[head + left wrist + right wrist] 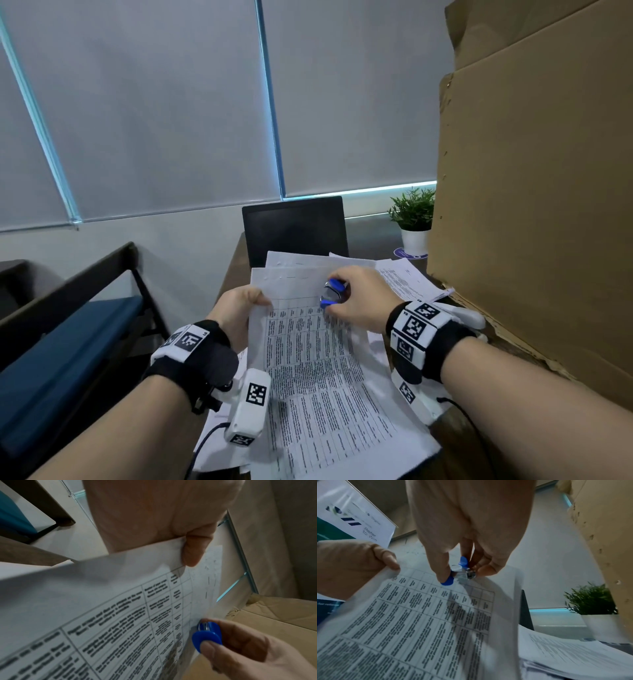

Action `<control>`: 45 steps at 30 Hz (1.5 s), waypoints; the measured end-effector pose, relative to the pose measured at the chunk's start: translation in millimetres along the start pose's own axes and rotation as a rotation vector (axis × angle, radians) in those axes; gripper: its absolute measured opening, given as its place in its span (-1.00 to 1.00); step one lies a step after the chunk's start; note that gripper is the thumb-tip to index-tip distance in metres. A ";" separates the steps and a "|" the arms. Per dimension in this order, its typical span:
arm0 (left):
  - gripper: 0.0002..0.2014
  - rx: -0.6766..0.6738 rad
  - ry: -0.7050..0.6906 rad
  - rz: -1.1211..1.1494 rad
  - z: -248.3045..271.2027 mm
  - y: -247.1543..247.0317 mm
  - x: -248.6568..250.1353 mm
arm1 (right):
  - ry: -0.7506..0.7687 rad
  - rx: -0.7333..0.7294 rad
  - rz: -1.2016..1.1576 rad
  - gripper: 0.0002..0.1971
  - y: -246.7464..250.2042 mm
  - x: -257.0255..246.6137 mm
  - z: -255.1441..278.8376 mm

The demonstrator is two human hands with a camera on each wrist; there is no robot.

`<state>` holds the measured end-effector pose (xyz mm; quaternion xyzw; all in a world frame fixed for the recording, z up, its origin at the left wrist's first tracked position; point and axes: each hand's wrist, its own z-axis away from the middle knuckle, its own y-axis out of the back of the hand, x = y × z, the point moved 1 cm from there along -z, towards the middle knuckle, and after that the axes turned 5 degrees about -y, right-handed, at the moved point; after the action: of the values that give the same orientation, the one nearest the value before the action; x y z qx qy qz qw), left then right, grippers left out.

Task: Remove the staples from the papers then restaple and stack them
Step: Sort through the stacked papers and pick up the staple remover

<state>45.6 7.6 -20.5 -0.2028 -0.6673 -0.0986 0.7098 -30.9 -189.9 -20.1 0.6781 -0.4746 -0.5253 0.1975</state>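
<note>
A printed sheaf of papers (pixel 315 370) with tables is lifted off the desk at its far end. My left hand (pixel 239 308) pinches its upper left edge, thumb on top (pixel 192 553). My right hand (pixel 356 301) grips a blue and metal staple remover (pixel 334 291) between thumb and fingers, its metal claws down on the top margin of the papers (pixel 465 574). A row of staples (pixel 207 586) lines the top margin. In the left wrist view the staple remover (pixel 207 632) sits at the paper's edge.
More printed papers (pixel 407 281) lie on the desk to the right. A large cardboard box (pixel 534 205) stands close on the right. A black laptop (pixel 294 229) and a small potted plant (pixel 414 219) stand behind. A blue-cushioned bench (pixel 65 349) is left.
</note>
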 end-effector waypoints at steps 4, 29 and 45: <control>-0.72 -0.066 0.007 -0.035 13.6 -4.3 3.5 | 0.093 0.050 0.037 -0.83 -1.8 -21.0 -0.3; -0.76 -0.163 -0.092 -0.191 20.9 -20.3 -4.5 | 0.171 0.102 0.481 -0.75 -15.7 -49.5 6.1; -0.76 -0.168 -0.062 -0.176 14.0 -27.1 -13.3 | 0.117 0.163 0.497 -0.64 -21.2 -35.7 17.9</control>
<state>20.6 -12.6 -29.0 -0.2050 -0.6936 -0.2097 0.6580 -37.6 -145.4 -24.3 0.5837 -0.6549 -0.3808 0.2924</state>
